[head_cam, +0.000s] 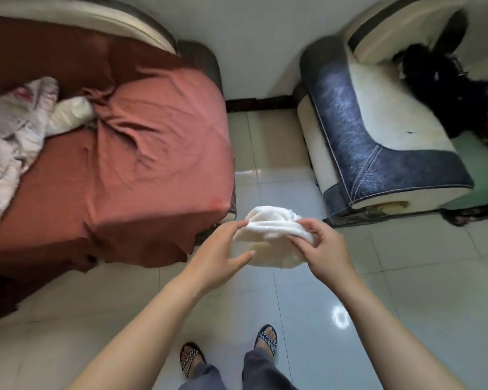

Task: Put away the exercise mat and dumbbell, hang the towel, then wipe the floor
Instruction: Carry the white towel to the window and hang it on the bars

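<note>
Head view: at the left, a sofa (124, 153) under a red-brown cover is seen, with crumpled pale cloths (17, 128) at its left end. Just off the sofa's near right corner, above the tiled floor (293, 305), the towel (271, 229) is held up in a bunch, touching neither sofa nor floor. The left hand (223, 249) is laid against the towel's left side, fingers nearly straight and thumb below. The right hand (324, 249) is curled onto a fold at the towel's right edge, which is pinched between thumb and fingers. At the right an armchair (378, 136) stands, with dark things (434, 80) heaped on its seat. No mat, dumbbell or rail is shown. The step in hand is judged to be readying the towel for hanging. It is best shaken out flat, taken by two corners of one edge, and carried clear of the floor until a rail is found.
</note>
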{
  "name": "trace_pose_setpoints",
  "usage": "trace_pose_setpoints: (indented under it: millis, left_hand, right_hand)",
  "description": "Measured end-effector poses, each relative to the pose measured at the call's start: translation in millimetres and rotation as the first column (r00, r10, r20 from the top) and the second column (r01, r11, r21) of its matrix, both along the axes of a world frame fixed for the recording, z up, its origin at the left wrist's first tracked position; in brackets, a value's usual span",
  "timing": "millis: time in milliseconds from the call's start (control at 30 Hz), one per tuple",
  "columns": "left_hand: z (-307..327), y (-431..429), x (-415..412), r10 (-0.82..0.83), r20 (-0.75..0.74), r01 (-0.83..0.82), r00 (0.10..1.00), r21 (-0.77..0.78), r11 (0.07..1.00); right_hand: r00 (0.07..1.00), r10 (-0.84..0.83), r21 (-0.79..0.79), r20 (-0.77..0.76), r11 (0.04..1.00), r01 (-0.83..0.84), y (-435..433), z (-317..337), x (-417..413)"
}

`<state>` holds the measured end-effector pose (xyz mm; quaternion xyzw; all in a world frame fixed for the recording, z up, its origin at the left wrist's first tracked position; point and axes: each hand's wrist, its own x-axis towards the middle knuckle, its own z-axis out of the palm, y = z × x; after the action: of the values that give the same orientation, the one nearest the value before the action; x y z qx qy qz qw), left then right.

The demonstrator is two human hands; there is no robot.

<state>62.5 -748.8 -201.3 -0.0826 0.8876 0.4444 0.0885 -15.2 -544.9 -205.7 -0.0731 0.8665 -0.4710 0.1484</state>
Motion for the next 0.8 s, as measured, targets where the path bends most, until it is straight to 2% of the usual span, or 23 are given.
trace_pose_setpoints:
  millis: [167,333,633,800]
  left_hand:
    - [70.9,23.6,-31.0,0.034,-0.132,-0.041,0.991,-0.052,0.998]
    - [103.8,46.1,-64.2,-0.048,-0.168,0.040,0.985,-0.050,0.998]
    - [96.9,41.6,-142.0,-0.104,-0.140,0.105,0.985,0.001,0.994]
    - [88.3,14.1,-206.9,0.052,-0.150,-0.024,0.987,0.182,0.983]
  right_hand:
    - [0.992,-0.001,-0.065,-0.126,0.998,-0.007,21.7,73.5,-24.6]
    - [0.986,0.030,-0.064,-0.162,0.997,-0.041,41.1,103.7,-42.0]
    - [0.971,0.151,-0.051,-0.184,0.985,-0.162,17.2,107.1,-106.6]
    - [0.971,0.187,-0.044,-0.150,0.980,-0.195,-8.6,112.7,-181.9]
